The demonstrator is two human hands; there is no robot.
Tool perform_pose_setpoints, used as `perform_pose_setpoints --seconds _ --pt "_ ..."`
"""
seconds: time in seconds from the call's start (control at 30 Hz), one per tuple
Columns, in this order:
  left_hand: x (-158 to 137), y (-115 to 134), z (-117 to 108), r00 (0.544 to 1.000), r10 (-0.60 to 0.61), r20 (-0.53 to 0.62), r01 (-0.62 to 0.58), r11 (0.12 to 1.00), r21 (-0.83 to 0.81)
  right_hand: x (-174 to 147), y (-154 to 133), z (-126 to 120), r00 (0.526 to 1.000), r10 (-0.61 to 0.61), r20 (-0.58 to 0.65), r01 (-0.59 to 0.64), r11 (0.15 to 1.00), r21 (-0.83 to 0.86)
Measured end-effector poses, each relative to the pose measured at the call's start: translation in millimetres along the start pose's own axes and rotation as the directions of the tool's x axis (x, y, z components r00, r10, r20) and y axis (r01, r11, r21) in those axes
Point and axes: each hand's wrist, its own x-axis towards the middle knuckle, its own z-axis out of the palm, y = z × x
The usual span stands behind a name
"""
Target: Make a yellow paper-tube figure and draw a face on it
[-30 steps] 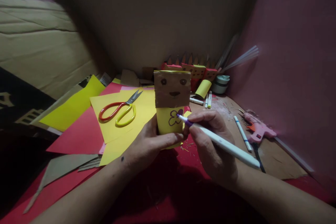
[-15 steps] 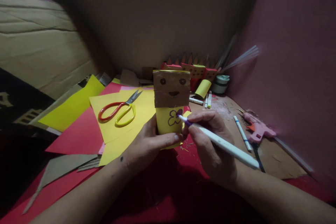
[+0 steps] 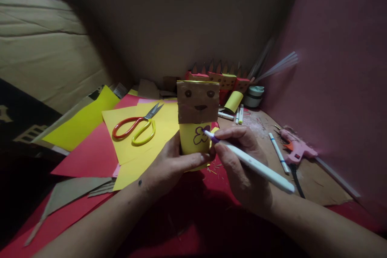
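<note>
Upright in the middle stands a paper puppet point(image 3: 187, 139), a yellow paper tube topped by a brown cardboard face with drawn eyes and nose. My left hand point(image 3: 171, 161) is closed round the lower part of the tube, thumb across its front. A purple flower outline point(image 3: 200, 135) shows on the yellow paper, one upper petal partly filled in. My right hand point(image 3: 246, 165) grips a white marker point(image 3: 256, 168) with a purple collar, its tip touching the flower's right side. Red-and-yellow-handled scissors point(image 3: 143, 127) lie on yellow paper point(image 3: 160, 129) to the left.
At the right are a pink glue gun point(image 3: 298, 145) and a blue-banded marker point(image 3: 278, 153). Behind stand several small cardboard-faced figures point(image 3: 228, 80), a yellow tube point(image 3: 234, 101) and a grey-green container point(image 3: 254, 96). Red paper point(image 3: 90, 151) and cardboard scraps point(image 3: 75, 193) lie left.
The marker has shifted slightly within the flower, its rear end moving a little left and up. The left hand and puppet stay almost still.
</note>
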Motion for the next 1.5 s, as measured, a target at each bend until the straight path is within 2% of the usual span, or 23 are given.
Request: perform_pose_setpoints --seconds 0.6,1.13,1.5 --pt "1.7 0.1 0.6 1.000 -0.005 -0.007 0.005 1.000 0.022 -0.8 -0.8 0.5 1.000 0.008 -0.004 -0.008 1.000 -0.013" --pt "1.5 0.2 0.3 1.000 0.005 0.002 -0.005 1.000 -0.018 1.7 -4.5 -0.5 0.998 -0.020 0.053 0.020 1.000 0.001" --pt "1.6 -0.3 0.5 1.000 0.018 0.023 -0.017 0.999 -0.042 1.1 -2.1 1.7 0.999 -0.030 0.041 0.030 1.000 -0.001"
